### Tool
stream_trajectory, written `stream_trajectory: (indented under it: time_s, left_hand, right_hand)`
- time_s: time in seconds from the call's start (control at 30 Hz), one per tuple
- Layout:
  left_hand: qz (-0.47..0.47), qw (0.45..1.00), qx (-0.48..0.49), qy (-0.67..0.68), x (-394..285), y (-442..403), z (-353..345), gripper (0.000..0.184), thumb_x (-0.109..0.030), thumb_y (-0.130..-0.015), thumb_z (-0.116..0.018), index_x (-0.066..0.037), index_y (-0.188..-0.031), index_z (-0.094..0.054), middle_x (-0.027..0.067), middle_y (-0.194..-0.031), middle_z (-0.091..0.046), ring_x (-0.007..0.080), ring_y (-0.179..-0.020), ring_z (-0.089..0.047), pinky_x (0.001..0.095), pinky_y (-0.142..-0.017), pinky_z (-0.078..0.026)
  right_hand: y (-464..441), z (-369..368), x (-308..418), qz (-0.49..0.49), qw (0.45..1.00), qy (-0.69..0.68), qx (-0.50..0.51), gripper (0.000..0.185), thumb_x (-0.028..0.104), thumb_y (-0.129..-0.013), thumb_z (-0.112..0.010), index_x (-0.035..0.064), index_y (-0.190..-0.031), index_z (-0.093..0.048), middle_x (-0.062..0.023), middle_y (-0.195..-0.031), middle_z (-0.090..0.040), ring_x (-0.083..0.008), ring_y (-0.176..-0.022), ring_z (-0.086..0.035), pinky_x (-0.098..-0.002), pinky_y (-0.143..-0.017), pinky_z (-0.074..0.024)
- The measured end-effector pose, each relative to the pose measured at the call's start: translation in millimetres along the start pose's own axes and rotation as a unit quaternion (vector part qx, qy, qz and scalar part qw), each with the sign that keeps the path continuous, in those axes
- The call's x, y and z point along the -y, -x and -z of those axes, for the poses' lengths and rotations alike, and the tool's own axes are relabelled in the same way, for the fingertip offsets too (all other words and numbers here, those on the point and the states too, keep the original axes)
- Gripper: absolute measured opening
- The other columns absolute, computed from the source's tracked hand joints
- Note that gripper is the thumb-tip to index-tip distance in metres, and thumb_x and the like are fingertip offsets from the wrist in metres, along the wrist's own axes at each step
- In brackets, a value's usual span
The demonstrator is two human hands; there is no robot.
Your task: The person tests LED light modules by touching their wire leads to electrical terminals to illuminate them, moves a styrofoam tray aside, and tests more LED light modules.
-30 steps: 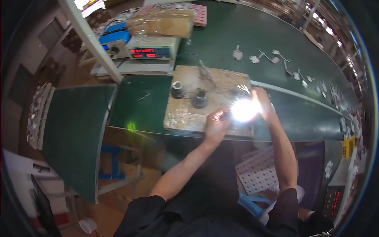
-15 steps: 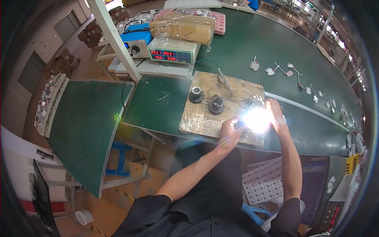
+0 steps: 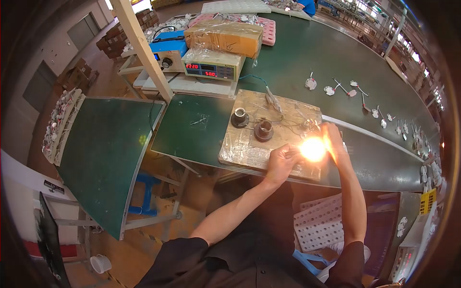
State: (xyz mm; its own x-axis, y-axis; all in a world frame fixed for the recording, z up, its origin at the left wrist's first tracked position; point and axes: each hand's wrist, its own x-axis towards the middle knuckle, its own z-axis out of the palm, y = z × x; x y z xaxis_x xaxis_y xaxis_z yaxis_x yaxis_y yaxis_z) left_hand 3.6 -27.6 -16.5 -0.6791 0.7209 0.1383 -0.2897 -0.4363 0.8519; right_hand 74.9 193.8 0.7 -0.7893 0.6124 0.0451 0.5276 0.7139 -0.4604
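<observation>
Light [image 3: 313, 149] glows between left hand [image 3: 282, 162] and raised right hand [image 3: 334, 142].

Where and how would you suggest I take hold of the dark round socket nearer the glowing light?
I would probably pinch the socket by its upright collar from above, across its outer sides: it rises narrower than the base, which sits on the board.
</observation>
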Motion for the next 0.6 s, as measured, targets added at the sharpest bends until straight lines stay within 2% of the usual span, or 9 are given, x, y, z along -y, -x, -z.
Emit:
stream_trajectory:
  time_s: [0.1,0.23,0.33,0.37,0.43,0.5,0.57,0.6]
  left_hand:
    - [0.014,0.998,-0.041,0.049,-14.7,6.0,-8.5,0.006,-0.002,-0.087,-0.068,0.0,-0.092,-0.065,0.0011,-0.08,-0.067,0.0042,-0.072,-0.058,0.02,-0.068,-0.048]
    - [0.015,0.997,-0.044,0.056,-19.4,7.2,-11.0,0.006,-0.002,-0.087,-0.068,0.0,-0.092,-0.065,0.0008,-0.08,-0.067,0.0037,-0.072,-0.058,0.0196,-0.068,-0.048]
    - [0.017,0.999,-0.026,0.045,-12.2,4.5,-7.4,0.005,-0.003,-0.087,-0.067,0.0,-0.091,-0.064,0.0,-0.08,-0.066,0.0031,-0.072,-0.057,0.0192,-0.067,-0.048]
    - [0.02,0.999,-0.013,0.041,-4.9,2.3,-4.6,0.005,-0.003,-0.087,-0.067,0.0,-0.09,-0.064,-0.0003,-0.08,-0.066,0.0029,-0.072,-0.057,0.0191,-0.067,-0.047]
    - [0.026,0.999,0.036,0.03,30.9,-8.4,7.5,0.005,-0.003,-0.087,-0.067,-0.001,-0.089,-0.064,-0.0009,-0.079,-0.065,0.0026,-0.071,-0.056,0.0188,-0.066,-0.047]
    - [0.036,0.997,-0.017,0.061,22.5,-2.0,5.3,0.004,-0.003,-0.087,-0.066,-0.001,-0.089,-0.063,-0.0013,-0.079,-0.065,0.0023,-0.071,-0.056,0.0185,-0.065,-0.047]
    - [0.046,0.997,-0.013,-0.059,10.0,-0.8,3.1,0.005,-0.003,-0.088,-0.067,-0.001,-0.092,-0.064,0.0018,-0.082,-0.066,0.005,-0.072,-0.058,0.0195,-0.066,-0.048]
    - [0.051,0.992,-0.01,-0.118,4.2,-1.8,2.2,0.006,-0.003,-0.088,-0.067,-0.001,-0.093,-0.064,0.0034,-0.083,-0.067,0.0064,-0.073,-0.06,0.0201,-0.067,-0.049]
  right_hand:
    - [2.7,0.8,-1.1,-0.022,0.999,-0.034,0.019,0.026,0.025,-0.092,-0.053,0.0017,-0.096,-0.063,-0.0106,-0.084,-0.063,-0.0205,-0.073,-0.063,-0.0346,-0.063,-0.0523]
    - [4.7,-1.2,-6.7,-0.047,0.994,-0.095,0.037,0.027,0.026,-0.094,-0.051,0.0023,-0.099,-0.062,-0.0085,-0.085,-0.062,-0.0174,-0.072,-0.061,-0.0326,-0.062,-0.0523]
    - [6.2,-3.8,-9.6,-0.038,0.973,-0.226,0.03,0.026,0.025,-0.095,-0.05,0.0027,-0.099,-0.062,-0.0068,-0.083,-0.061,-0.0148,-0.069,-0.06,-0.0311,-0.061,-0.0517]
    - [6.7,-3.3,-9.0,-0.022,0.971,-0.236,0.009,0.02,0.019,-0.088,-0.057,0.0004,-0.087,-0.064,-0.0113,-0.074,-0.063,-0.0189,-0.065,-0.063,-0.0337,-0.059,-0.0505]
    - [15.0,10.6,23.5,0.007,0.98,-0.199,-0.021,0.018,0.014,-0.081,-0.065,-0.002,-0.074,-0.066,-0.016,-0.066,-0.065,-0.0239,-0.061,-0.066,-0.0367,-0.057,-0.0493]
    - [14.3,14.8,36.7,0.024,0.996,-0.083,-0.02,0.022,0.018,-0.083,-0.065,-0.0022,-0.076,-0.068,-0.0171,-0.068,-0.066,-0.0259,-0.063,-0.066,-0.0379,-0.058,-0.0504]
    - [-6.2,5.0,11.1,0.02,0.997,0.078,0.018,0.032,0.027,-0.089,-0.062,-0.0024,-0.079,-0.069,-0.0192,-0.075,-0.069,-0.0283,-0.068,-0.068,-0.04,-0.058,-0.0529]
    - [3.5,14.2,22.4,0.017,0.996,0.089,-0.005,0.034,0.029,-0.088,-0.064,-0.0022,-0.076,-0.069,-0.0217,-0.074,-0.068,-0.0321,-0.068,-0.068,-0.0417,-0.06,-0.0529]
